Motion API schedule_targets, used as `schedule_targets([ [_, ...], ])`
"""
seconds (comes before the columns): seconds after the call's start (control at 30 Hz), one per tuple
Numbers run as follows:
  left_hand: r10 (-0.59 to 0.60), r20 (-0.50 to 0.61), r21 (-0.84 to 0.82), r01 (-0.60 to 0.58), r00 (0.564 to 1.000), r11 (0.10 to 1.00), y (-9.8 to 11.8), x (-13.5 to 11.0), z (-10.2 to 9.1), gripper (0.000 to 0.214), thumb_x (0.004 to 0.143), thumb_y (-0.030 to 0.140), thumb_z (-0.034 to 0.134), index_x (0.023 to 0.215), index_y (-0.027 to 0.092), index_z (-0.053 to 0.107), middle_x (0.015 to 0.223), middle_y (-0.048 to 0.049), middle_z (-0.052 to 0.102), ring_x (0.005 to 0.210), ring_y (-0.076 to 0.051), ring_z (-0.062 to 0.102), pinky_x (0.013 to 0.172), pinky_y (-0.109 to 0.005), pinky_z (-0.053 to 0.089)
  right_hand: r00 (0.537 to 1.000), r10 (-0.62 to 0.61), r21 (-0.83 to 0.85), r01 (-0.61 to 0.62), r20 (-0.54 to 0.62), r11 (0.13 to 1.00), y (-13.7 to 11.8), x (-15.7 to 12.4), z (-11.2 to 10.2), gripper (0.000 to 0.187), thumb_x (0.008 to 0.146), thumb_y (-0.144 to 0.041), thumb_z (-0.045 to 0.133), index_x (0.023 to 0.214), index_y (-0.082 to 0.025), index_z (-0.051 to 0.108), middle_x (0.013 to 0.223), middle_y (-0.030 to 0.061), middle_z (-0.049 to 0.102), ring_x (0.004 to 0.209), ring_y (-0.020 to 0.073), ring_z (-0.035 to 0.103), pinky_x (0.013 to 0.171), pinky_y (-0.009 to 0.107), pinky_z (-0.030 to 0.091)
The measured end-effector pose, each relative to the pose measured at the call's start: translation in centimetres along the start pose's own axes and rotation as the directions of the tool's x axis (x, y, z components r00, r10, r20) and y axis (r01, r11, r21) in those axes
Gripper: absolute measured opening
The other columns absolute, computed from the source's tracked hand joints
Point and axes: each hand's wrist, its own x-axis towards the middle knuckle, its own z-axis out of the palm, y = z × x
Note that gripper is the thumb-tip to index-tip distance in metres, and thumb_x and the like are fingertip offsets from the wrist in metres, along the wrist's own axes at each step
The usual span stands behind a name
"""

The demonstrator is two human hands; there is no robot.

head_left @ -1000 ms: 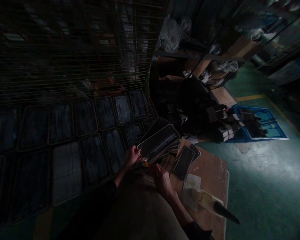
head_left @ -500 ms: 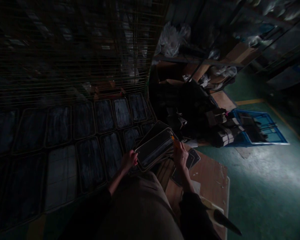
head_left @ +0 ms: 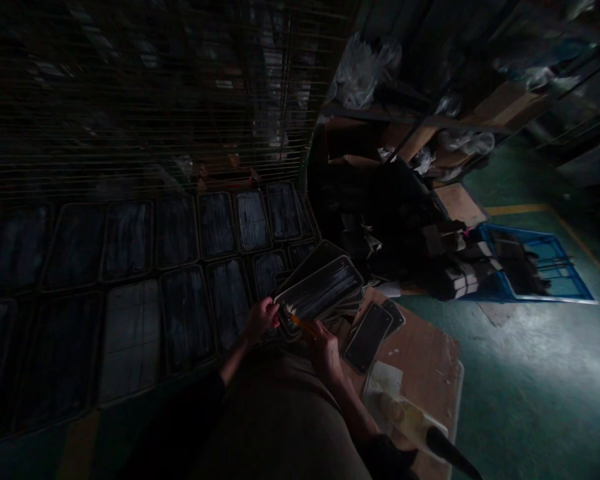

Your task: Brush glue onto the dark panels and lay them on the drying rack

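Observation:
My left hand is closed on the near left corner of a dark rectangular panel with rounded corners and a pale rim. Streaks of a wet-looking coating run along the panel's face. A brush with an orange handle and light bristles is gripped in my right hand. Its bristles touch the panel's left end, close to my left fingers. Beneath and behind this panel lie more dark panels, partly hidden. On the wooden board to the right rests another dark panel, with a further one partly under it.
Rows of streaked panels lie to the left, before a wire rack. A wooden board holds a pale container and a dark-handled tool. A blue crate stands on the green floor at right.
My right hand has drawn the brush from the panel's far right end to its left end. More whitish streaks show on the panel. My left hand keeps its hold, and the view has shifted slightly.

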Motion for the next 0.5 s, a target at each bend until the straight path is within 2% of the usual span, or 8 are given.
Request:
schedule_targets([
  [0.07, -0.016, 0.027, -0.002, 0.017, 0.999, 1.000, 0.0, 0.0, -0.1, 0.022, 0.087, 0.032, 0.052, 0.070, 0.023, 0.043, 0.049, 0.0078, 0.055, 0.043, -0.012, 0.059, 0.045, -0.020, 0.047, 0.999, 0.051, 0.134, -0.049, -0.017, 0.990, 0.8, 0.7, -0.5, 0.025, 0.096, -0.032, 0.046, 0.106, -0.021, 0.066, 0.094, 0.0049, 0.071, 0.081, 0.0164, 0.068, 0.072, 0.024, 0.052],
  [0.13, -0.030, 0.053, 0.001, 0.030, 0.998, 1.000, 0.0, 0.1, -0.3, 0.023, 0.087, 0.034, 0.052, 0.070, 0.022, 0.044, 0.050, 0.0072, 0.055, 0.043, -0.011, 0.060, 0.045, -0.019, 0.046, 0.986, 0.149, 0.220, -0.129, -0.077, 0.967, 2.1, 1.8, -1.8, 0.028, 0.095, -0.039, 0.049, 0.106, -0.019, 0.065, 0.086, 0.0039, 0.072, 0.072, 0.0166, 0.068, 0.066, 0.024, 0.053],
  [0.2, -0.029, 0.061, -0.003, 0.029, 0.998, 1.000, 0.1, 0.1, -0.3, 0.024, 0.088, 0.033, 0.053, 0.069, 0.022, 0.044, 0.050, 0.0070, 0.055, 0.043, -0.010, 0.059, 0.044, -0.018, 0.044, 0.942, 0.250, 0.233, -0.197, -0.224, 0.952, 3.4, 2.8, -3.5, 0.033, 0.093, -0.045, 0.052, 0.106, -0.018, 0.065, 0.078, 0.0028, 0.071, 0.065, 0.0172, 0.067, 0.061, 0.025, 0.053],
  [0.27, -0.017, 0.055, -0.007, 0.018, 0.998, 1.000, 0.2, 0.1, -0.3, 0.023, 0.087, 0.031, 0.053, 0.069, 0.022, 0.044, 0.049, 0.0069, 0.055, 0.042, -0.010, 0.059, 0.044, -0.018, 0.044, 0.884, 0.287, 0.210, -0.222, -0.368, 0.952, 3.8, 3.3, -4.5, 0.035, 0.091, -0.048, 0.054, 0.105, -0.018, 0.064, 0.076, 0.0025, 0.070, 0.067, 0.0181, 0.068, 0.061, 0.025, 0.052],
  [0.3, -0.012, 0.047, -0.007, 0.012, 0.999, 1.000, 0.2, 0.1, -0.3, 0.022, 0.087, 0.029, 0.053, 0.069, 0.022, 0.044, 0.049, 0.0067, 0.055, 0.042, -0.010, 0.059, 0.043, -0.018, 0.044, 0.876, 0.287, 0.207, -0.220, -0.389, 0.953, 3.7, 3.3, -4.6, 0.035, 0.092, -0.048, 0.054, 0.105, -0.018, 0.065, 0.077, 0.0025, 0.070, 0.068, 0.0182, 0.068, 0.061, 0.025, 0.052],
  [0.33, -0.007, 0.040, -0.004, 0.007, 0.999, 1.000, 0.2, 0.1, -0.3, 0.021, 0.087, 0.027, 0.052, 0.068, 0.021, 0.044, 0.049, 0.0064, 0.055, 0.042, -0.010, 0.059, 0.043, -0.018, 0.044, 0.884, 0.283, 0.218, -0.213, -0.372, 0.953, 3.4, 3.2, -4.4, 0.034, 0.092, -0.048, 0.054, 0.106, -0.019, 0.065, 0.079, 0.0026, 0.071, 0.069, 0.0179, 0.068, 0.062, 0.025, 0.052],
  [0.43, 0.012, 0.032, 0.000, -0.012, 0.999, 1.000, 0.1, 0.1, -0.4, 0.021, 0.088, 0.025, 0.050, 0.068, 0.021, 0.046, 0.049, 0.0056, 0.056, 0.042, -0.010, 0.058, 0.044, -0.019, 0.045, 0.950, 0.244, 0.292, -0.181, -0.195, 0.939, 2.1, 2.9, -2.5, 0.033, 0.093, -0.048, 0.053, 0.104, -0.019, 0.065, 0.079, 0.0026, 0.070, 0.066, 0.0167, 0.067, 0.060, 0.024, 0.052],
  [0.5, 0.022, 0.041, -0.016, -0.021, 0.999, 1.000, -0.1, 0.2, -0.4, 0.021, 0.087, 0.026, 0.050, 0.068, 0.020, 0.047, 0.049, 0.0056, 0.056, 0.042, -0.010, 0.058, 0.044, -0.019, 0.046, 0.962, 0.237, 0.326, -0.184, -0.132, 0.927, 1.7, 3.2, -1.2, 0.034, 0.093, -0.049, 0.053, 0.101, -0.018, 0.065, 0.072, 0.0017, 0.068, 0.062, 0.0160, 0.065, 0.058, 0.024, 0.051],
])
